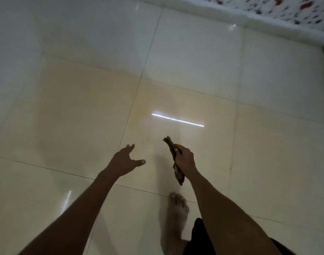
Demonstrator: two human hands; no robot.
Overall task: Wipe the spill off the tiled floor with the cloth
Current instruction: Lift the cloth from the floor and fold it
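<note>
my right hand (185, 159) grips the bunched dark cloth (173, 159) at its middle, held above the tiled floor (83, 100); my left hand (125, 160) is open, empty. the cloth looks soft, light, limp; no spill is discernible on the glossy tiles.

Looking straight down here, both arms reach forward over the tiled floor (83, 100), left hand (124, 161) to the left, right hand (185, 159) to the right, a gap of bare tile between them. The cloth (173, 155) sits in the right hand, one end poking forward past the knuckles, the other trailing back beneath the wrist. Behind and below the right hand, a bare foot (176, 214) stands on the floor, just across a grout line. Far ahead at the upper right, a patterned fabric edge (290, 17) borders the tiles.
</note>
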